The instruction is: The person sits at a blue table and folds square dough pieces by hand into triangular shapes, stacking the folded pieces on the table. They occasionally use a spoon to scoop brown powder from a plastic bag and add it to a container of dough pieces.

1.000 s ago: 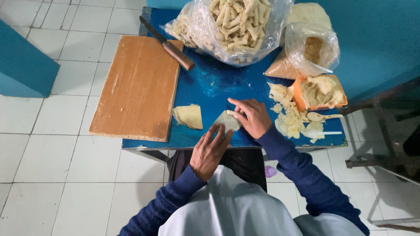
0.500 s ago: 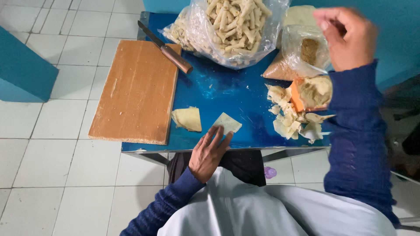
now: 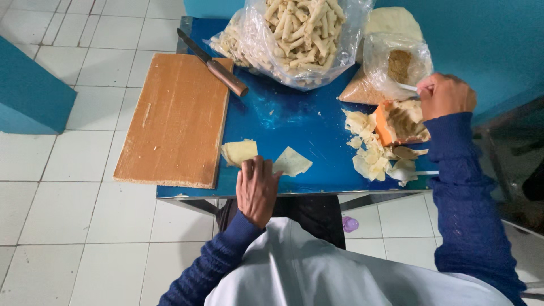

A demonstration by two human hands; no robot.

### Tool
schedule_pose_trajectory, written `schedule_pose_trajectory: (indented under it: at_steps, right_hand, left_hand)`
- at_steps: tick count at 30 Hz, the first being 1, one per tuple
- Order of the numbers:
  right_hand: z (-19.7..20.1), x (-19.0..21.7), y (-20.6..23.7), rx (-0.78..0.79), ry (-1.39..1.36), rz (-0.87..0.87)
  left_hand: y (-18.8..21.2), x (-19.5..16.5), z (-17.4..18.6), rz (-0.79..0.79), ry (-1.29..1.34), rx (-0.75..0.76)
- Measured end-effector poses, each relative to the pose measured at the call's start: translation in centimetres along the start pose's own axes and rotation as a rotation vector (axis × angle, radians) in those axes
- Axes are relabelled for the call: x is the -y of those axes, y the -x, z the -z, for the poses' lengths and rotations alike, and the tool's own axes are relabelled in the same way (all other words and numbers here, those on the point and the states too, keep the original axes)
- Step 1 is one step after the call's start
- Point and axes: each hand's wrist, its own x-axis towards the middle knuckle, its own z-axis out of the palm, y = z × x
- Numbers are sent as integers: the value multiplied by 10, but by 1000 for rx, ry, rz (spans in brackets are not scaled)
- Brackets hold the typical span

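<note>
I see the wrapper [image 3: 292, 161], a thin pale triangle, lying flat on the blue table [image 3: 294, 122] at lower centre, near the front edge. The left hand [image 3: 258, 190] rests palm-down just beside it, fingers relaxed and holding nothing; whether a fingertip touches the sheet, I cannot tell. A second folded sheet [image 3: 238, 152] lies just left of the fingers.

The right hand [image 3: 445, 95] is at upper right, clenched on a thin white spoon [image 3: 408, 86] whose tip sits in the open filling bag [image 3: 396, 65].

Risks, as I judge them:
- Filling may drop from the spoon on the way across the table.
- The unpinned wrapper may slide off the near edge.
- The sleeve may drag the scrap pile [image 3: 371, 150] or orange pack [image 3: 399, 122] lying below it.
- The knife [image 3: 212, 64], resting on the board [image 3: 175, 119], lies well apart.
</note>
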Motion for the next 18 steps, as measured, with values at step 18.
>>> schedule_pose_trajectory:
  at_steps: [18]
  right_hand:
    - [0,-35,19,13,-711,-282]
  left_hand:
    - [-9,-7,0,-26,208,-111]
